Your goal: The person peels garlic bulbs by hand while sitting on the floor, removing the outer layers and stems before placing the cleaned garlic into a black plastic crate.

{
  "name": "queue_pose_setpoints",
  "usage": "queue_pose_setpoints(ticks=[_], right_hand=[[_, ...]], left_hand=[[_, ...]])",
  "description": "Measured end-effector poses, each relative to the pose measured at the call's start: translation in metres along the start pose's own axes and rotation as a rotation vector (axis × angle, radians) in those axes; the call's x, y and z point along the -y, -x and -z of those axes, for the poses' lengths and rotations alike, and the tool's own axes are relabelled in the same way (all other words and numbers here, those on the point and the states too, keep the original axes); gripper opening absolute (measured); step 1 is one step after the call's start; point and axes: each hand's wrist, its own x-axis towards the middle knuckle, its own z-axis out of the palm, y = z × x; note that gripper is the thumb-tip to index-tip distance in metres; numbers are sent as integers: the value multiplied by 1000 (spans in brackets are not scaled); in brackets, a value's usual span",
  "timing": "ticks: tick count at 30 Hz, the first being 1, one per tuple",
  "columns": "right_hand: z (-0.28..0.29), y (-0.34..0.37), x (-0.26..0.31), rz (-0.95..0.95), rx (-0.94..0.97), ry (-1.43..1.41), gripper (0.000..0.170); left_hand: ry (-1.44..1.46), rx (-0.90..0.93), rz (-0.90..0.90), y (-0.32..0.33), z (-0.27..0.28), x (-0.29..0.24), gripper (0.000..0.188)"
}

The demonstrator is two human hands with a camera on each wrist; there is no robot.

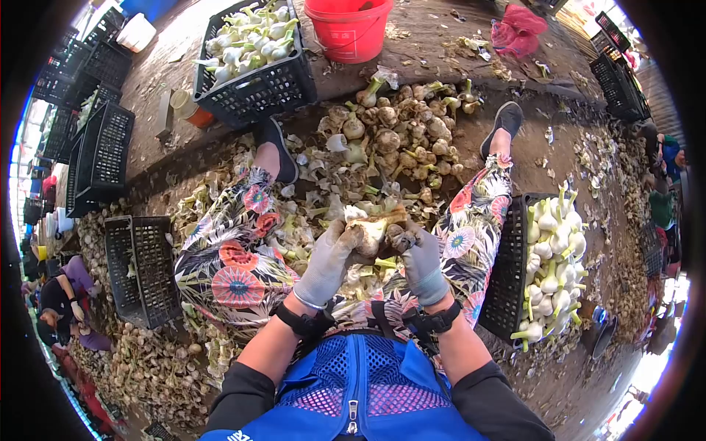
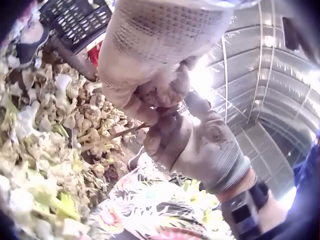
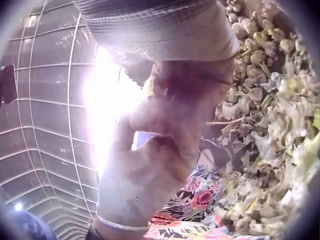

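Observation:
Both hands wear pale, dirt-stained gloves and meet between the knees in the head view. The left hand grips a garlic bulb whose stalk points up and right. The right hand has its fingers curled at the bulb's right side, against a dark, dirty clump. In the left wrist view the right hand pinches close to the left hand; the bulb is partly hidden by the fingers. Glare and blur cover much of the right wrist view.
Unpeeled garlic lies heaped between the feet. A full crate and red bucket stand ahead. To the right is a crate of white bulbs, to the left a black crate. Peelings litter the ground.

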Motion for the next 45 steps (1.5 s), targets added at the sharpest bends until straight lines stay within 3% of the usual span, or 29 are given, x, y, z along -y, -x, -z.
queue_pose_setpoints(ticks=[1, 3, 5, 7, 8, 9, 11, 12, 13, 15, 16, 18, 19, 21, 22, 23, 25, 26, 27, 28, 29, 30, 32, 35, 37, 38, 40, 42, 45], right_hand=[[0, -2, -8, 0, -2, 1, 25], [-4, -9, -19, -28, 7, -147, 28], [-8, -5, 7, -109, 68, -193, 35], [-8, -6, 7, -143, 131, -348, 39], [-3, -5, 10, -100, 156, -124, 41], [-1, -3, 17, -102, 155, -124, 41], [4, -1, 28, 87, 202, 425, 41], [8, -5, 26, 217, 235, 486, 40], [9, -6, 23, 213, 236, 486, 40], [9, -8, 21, 10, 265, 147, 37], [5, -7, 20, 9, 268, 148, 37], [-7, -3, 12, -247, 177, -506, 35], [-13, -3, 9, -252, 174, -507, 35], [-23, -3, 2, -243, 83, -642, 35], [-25, 0, -2, 91, 79, -150, 34], [-23, 0, -4, 89, 79, -151, 34], [-22, -1, 8, -245, 120, -556, 34], [-20, -4, 7, -278, 127, -431, 39], [-15, -6, 10, -281, 127, -430, 39], [-8, -6, 16, -228, 209, -217, 42], [-5, -6, 21, -172, 292, -4, 44], [-7, -6, 22, -30, 294, 24, 46], [5, -10, 25, 31, 361, 192, 42], [12, -17, 31, 184, 419, 412, 38], [8, -18, 35, 497, 390, 604, 38], [8, -19, 37, 495, 388, 604, 38], [5, -20, 37, 682, 403, 694, 41], [4, -17, 36, 718, 397, 721, 43], [7, -13, 34, 750, 384, 794, 39]], left_hand=[[0, 2, 1, -1, -3, 3, 53], [-438, -67, -235, -2, -6, 10, 53], [-568, -74, -336, 0, -5, 10, 54], [-305, -123, -60, 4, -4, 2, 52], [-65, -67, 34, 0, 11, 10, 50], [-64, -67, 36, 1, 9, 5, 50], [306, -84, 170, 5, 5, -6, 49], [269, -69, 281, 7, 9, -12, 51], [271, -71, 283, 6, 11, -9, 51], [207, 62, 156, 3, 16, -2, 53], [209, 60, 156, 2, 15, 0, 53], [-283, -182, -131, 0, 4, 7, 50], [-282, -182, -125, -2, -1, 11, 50], [-549, -233, -470, -5, -10, 18, 50], [-485, -236, -452, -6, -8, 23, 51], [-485, -238, -450, -5, -3, 22, 51], [-280, -182, -130, 1, 6, 10, 52], [-278, -183, -129, 3, 8, 5, 52], [-63, -92, -19, 4, 9, 1, 50], [153, -1, 90, 4, 9, -2, 49], [155, -4, 91, 5, 8, -5, 49], [209, -42, 238, 5, 7, -8, 47], [300, -47, 489, 1, 9, -10, 49], [426, 83, 545, 1, 18, 2, 52], [458, 83, 555, 3, 21, 6, 52], [490, 86, 564, 3, 21, 6, 52], [436, 78, 569, 3, 26, 4, 52], [383, 66, 567, 7, 33, 0, 52], [290, 337, 657, 9, 38, -3, 41]])
